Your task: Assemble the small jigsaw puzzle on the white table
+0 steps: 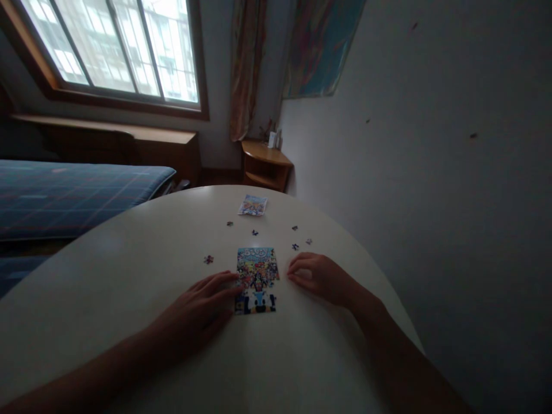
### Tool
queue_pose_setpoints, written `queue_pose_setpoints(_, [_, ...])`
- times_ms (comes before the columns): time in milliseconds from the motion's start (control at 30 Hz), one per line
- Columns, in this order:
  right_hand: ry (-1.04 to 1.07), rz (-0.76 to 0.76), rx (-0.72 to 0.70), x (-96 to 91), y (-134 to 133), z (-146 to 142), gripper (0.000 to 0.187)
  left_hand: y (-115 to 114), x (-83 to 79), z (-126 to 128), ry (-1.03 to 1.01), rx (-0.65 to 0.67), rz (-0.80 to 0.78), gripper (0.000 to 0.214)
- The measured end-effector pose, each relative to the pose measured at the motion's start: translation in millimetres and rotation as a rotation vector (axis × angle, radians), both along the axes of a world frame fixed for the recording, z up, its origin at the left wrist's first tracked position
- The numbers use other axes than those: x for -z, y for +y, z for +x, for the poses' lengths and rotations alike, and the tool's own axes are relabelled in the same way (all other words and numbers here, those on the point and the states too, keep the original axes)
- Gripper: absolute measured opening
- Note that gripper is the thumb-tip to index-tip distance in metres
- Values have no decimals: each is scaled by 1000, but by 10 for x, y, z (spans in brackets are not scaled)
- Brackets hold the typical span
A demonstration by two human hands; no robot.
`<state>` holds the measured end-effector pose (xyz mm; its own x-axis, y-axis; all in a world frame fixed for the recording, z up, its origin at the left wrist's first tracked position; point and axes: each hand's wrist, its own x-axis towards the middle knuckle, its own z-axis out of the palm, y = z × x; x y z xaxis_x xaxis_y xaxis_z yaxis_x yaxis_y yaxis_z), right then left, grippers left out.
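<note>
A mostly assembled jigsaw puzzle (257,267) with a crowded, colourful cartoon picture lies flat on the white table. Its right edge is notched in the lower half. My left hand (211,299) lies flat with its fingers stretched, the tips resting on the puzzle's left edge. Just right of the puzzle, my right hand (317,275) rests on the table, apart from it. Its thumb and fingers curl together in a pinch; whatever is between the tips, if anything, cannot be made out. Beyond it lie loose puzzle pieces (295,246), and one more piece (209,260) sits left of the puzzle.
A small picture sheet (252,205) lies near the far edge of the round white table (142,270). More loose pieces (255,233) are scattered before it. A mattress (77,195) stands at left, a wooden corner shelf (265,155) behind, a wall (431,172) at right.
</note>
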<state>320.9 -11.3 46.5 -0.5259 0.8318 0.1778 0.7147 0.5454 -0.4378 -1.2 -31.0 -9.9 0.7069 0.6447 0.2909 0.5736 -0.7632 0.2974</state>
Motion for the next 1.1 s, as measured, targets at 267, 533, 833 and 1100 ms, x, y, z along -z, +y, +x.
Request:
queue_pose_setpoints(267, [-14,-10,-12,53,47,43,7,-17,-40,22,8,-3,-9,52])
queue_pose_setpoints(533, [-34,-20,-24,56,36,9,7,9,-17,14,6,24,-4,50])
queue_pose_setpoints(833, [-150,106,274,35,220,20,13,10,1,30,10,17,8,46])
queue_pose_setpoints(1100, [-290,122,574,95,962,64,29,17,-12,29,1,24,4,48])
